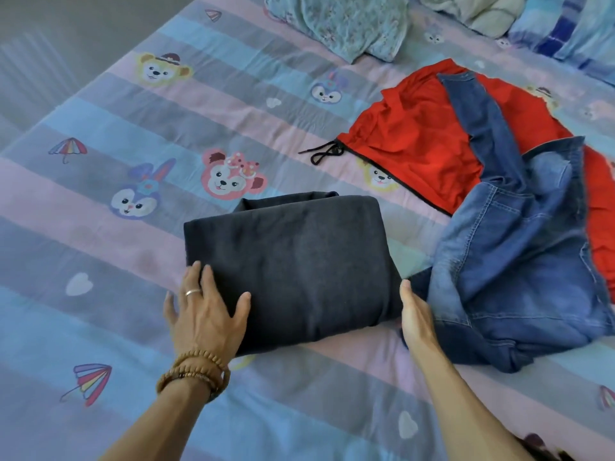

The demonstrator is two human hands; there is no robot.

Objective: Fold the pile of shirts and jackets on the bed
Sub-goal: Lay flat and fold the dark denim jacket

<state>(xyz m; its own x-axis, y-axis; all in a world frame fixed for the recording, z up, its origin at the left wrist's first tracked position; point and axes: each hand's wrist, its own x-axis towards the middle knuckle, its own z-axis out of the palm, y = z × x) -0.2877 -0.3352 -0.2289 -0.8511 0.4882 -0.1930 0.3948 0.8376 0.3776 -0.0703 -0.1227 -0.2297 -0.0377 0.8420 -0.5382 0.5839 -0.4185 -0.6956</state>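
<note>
While flat, straight fingers (213,294) flank the folded dark garment (293,261), denim jacket (519,247) and red garment (416,144) crowd its right.

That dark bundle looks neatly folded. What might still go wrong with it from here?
1. The left hand only lies flat on the folded dark garment and the right hand stands at its edge, so lifting may loosen the folds.
2. The denim jacket lies touching the bundle's right side, so sliding the bundle could drag it.

soft even daylight, faint shadows, wide-angle bending, slightly blurred edges.
</note>
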